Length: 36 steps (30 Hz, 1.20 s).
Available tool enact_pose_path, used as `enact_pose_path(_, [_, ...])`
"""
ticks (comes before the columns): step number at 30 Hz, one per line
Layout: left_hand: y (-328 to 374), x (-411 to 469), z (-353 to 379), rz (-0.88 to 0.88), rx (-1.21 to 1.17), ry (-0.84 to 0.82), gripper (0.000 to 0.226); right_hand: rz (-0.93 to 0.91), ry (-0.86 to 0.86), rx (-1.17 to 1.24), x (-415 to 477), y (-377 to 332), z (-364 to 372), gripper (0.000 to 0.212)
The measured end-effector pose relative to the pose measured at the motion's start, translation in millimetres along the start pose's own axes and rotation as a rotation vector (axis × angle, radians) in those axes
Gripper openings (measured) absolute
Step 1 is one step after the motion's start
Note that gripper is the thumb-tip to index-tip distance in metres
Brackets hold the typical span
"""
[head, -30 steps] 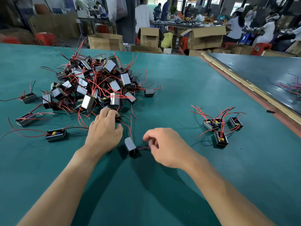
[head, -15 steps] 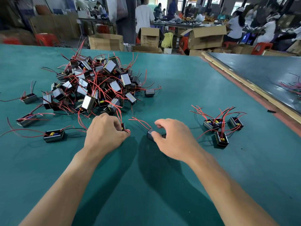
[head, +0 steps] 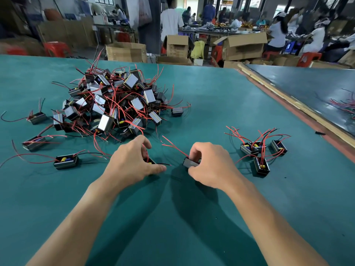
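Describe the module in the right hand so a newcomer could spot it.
On the green table, a big tangled pile sits left, a cluster of four right. Between them the right hand pinches the module. Its grey side faces the camera, while neighbours lie open-top.
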<state>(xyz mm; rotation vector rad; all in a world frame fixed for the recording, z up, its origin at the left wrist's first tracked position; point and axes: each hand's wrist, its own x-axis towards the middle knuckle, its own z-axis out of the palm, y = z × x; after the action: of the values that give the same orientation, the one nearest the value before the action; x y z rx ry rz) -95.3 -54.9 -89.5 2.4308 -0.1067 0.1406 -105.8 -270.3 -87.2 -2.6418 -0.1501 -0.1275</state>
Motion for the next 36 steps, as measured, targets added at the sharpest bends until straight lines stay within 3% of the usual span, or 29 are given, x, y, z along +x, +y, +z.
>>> enact_pose_path(3, [2.5, 0.3, -2.0, -0.005, -0.066, -0.071, 0.053, 0.000, -0.033, -0.056, 0.8, 3.1, -4.1, 0.013])
enact_pose_path(7, [3.6, -0.7, -3.8, 0.001, -0.189, -0.137, 0.042, 0.027, 0.041, -0.050, 3.0, 2.5, -3.5, 0.043])
enact_pose_path(12, [1.7, 0.0, 3.6, -0.025, -0.143, 0.026, 0.025, -0.004, 0.006, 0.020, 2.1, 1.9, 1.2, 0.019])
enact_pose_path(17, [3.4, -1.6, 11.9, 0.007, -0.139, 0.059, 0.027, -0.006, -0.057, -0.029, 2.1, 2.2, 0.4, 0.004])
enact_pose_path(24, [3.0, 0.1, 11.5, 0.012, -0.146, 0.066, 0.028, 0.036, -0.099, -0.057, 4.4, 5.4, -3.6, 0.021])
enact_pose_path(31, [3.9, 1.1, 5.7, -0.016, -0.251, 0.069, 0.012, -0.029, -0.237, 0.071, 2.9, 5.6, -11.2, 0.014])
enact_pose_path(36, [5.1, -0.3, 6.4, -0.018, -0.240, 0.074, 0.022, -0.100, -0.274, 0.107, -0.5, 0.4, -10.9, 0.012])
